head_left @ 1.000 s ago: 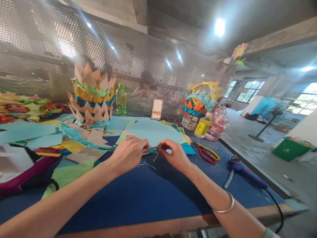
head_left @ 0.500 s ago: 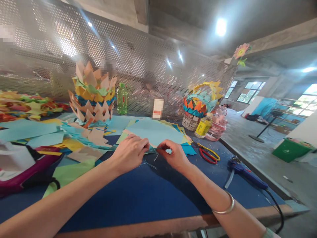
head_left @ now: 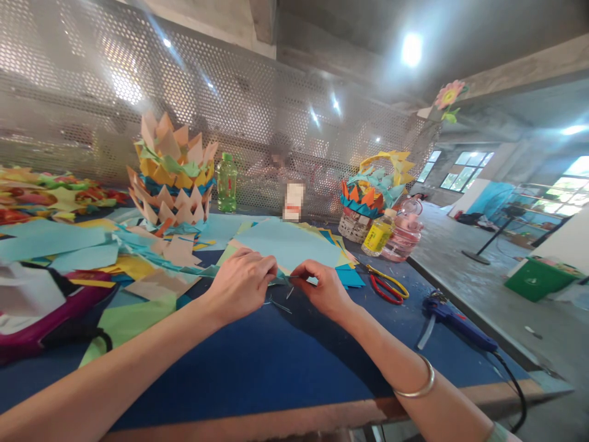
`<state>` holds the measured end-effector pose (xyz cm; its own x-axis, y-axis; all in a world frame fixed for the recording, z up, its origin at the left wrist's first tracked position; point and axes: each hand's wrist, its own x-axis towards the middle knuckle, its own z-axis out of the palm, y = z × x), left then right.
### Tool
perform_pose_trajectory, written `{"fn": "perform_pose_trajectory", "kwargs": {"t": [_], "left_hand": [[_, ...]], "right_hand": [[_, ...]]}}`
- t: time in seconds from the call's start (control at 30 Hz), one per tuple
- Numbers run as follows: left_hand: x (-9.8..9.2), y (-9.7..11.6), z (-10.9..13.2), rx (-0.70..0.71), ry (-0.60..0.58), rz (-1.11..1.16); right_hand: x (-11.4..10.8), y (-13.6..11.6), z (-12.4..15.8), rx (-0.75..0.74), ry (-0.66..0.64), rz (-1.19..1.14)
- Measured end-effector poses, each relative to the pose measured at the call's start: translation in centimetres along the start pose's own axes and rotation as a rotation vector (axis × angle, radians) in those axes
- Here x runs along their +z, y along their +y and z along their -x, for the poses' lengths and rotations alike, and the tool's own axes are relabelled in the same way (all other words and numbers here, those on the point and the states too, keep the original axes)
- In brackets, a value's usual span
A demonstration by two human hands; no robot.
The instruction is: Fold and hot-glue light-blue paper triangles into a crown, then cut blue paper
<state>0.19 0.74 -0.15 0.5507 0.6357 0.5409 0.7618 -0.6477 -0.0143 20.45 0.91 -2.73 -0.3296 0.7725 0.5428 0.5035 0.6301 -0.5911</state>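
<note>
My left hand (head_left: 246, 279) is closed in a pinch, palm down, on a light blue folded paper strip (head_left: 209, 271). The strip trails off to the left among loose paper. My right hand (head_left: 324, 285) is closed too, thumb and fingertips pinching the strip's end just right of my left hand. A small gap separates the two hands, and the fingers hide most of the paper there. Just behind them lies a stack of paper sheets with a large light blue sheet (head_left: 289, 240) on top. Thin pale thread-like bits (head_left: 280, 306) lie on the table below the hands.
Red and yellow scissors (head_left: 389, 287) and a blue glue gun (head_left: 462, 322) lie to the right. Behind stand a pointed paper basket (head_left: 175, 178), a green bottle (head_left: 227, 184), a smaller basket (head_left: 356, 221) and a yellow-labelled bottle (head_left: 378, 234). A magenta-and-white device (head_left: 59, 313) sits at left.
Both hands stay almost in the same place, still pinching the strip. Nothing else on the table has visibly moved.
</note>
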Motion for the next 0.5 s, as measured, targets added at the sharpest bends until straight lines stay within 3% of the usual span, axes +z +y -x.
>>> {"fn": "perform_pose_trajectory", "kwargs": {"t": [0.5], "left_hand": [[0.04,-0.04,0.18,0.029,0.024,-0.014]], "right_hand": [[-0.02,-0.01,-0.02,0.003,-0.046,-0.004]]}}
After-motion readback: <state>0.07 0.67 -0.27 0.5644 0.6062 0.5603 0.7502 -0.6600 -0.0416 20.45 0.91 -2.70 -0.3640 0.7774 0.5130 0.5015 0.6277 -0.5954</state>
